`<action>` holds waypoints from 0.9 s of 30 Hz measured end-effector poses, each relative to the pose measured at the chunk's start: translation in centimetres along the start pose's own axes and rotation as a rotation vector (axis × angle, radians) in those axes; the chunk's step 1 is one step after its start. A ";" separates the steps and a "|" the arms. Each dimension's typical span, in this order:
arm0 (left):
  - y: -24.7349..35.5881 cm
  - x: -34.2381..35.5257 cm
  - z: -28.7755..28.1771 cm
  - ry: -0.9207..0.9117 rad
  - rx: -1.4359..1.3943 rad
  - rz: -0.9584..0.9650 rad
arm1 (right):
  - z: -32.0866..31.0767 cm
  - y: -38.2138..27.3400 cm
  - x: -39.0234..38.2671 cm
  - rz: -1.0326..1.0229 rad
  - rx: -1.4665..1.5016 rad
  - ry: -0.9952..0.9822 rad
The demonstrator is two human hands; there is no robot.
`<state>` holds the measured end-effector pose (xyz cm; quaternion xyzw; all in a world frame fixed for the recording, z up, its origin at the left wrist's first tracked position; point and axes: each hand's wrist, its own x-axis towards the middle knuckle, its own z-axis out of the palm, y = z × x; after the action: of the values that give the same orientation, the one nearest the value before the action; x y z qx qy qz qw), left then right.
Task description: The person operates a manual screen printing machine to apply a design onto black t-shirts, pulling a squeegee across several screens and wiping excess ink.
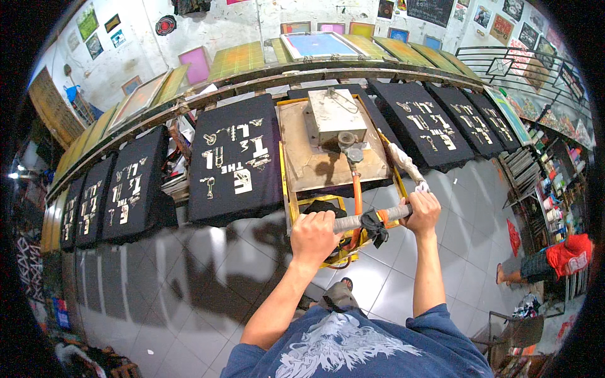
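Note:
My left hand (314,236) and my right hand (421,213) are closed around opposite ends of a grey wrapped handle bar (348,223), with black material tied at its middle. The bar belongs to a yellow-framed machine (285,196) carrying a broad metal hood (302,170), a metal box (334,126) with a valve (353,154), and an orange hose (357,192). A white wrapped arm (406,164) runs up its right side. The machine stands over a dark-covered board, between black shirts (258,198) with white prints laid on boards to the left and more (394,101) to the right.
Screen frames (321,44) lie along the rack's far side (239,91). A person in red (567,255) bends at the lower right by shelves (545,170) of containers, near a dark chair (513,331). Grey tiled floor (189,302) runs around my feet.

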<state>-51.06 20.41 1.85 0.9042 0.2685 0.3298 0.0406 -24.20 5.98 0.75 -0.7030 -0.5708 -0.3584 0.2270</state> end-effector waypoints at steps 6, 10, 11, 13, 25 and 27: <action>-0.1 0.0 0.0 -0.034 -0.014 -0.007 | 0.1 0.0 0.0 0.010 0.007 0.002; -0.1 0.0 0.0 -0.034 -0.014 -0.007 | 0.0 -0.1 0.3 -0.005 -0.003 0.014; 0.0 0.0 0.0 -0.038 -0.010 -0.007 | 0.1 0.0 0.3 -0.010 -0.004 0.023; 0.2 0.0 -0.1 -0.048 -0.014 -0.021 | 0.4 0.4 0.1 -0.015 -0.006 0.036; 4.9 3.0 1.6 -0.343 -0.052 -0.149 | 2.4 7.4 0.4 -0.072 0.063 0.017; 6.3 3.7 3.2 -0.307 -0.050 -0.133 | 3.0 9.7 0.8 -0.071 0.085 -0.013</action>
<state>-43.82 17.27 3.10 0.9229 0.3101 0.1910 0.1251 -13.99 6.24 0.29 -0.6743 -0.6117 -0.3371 0.2399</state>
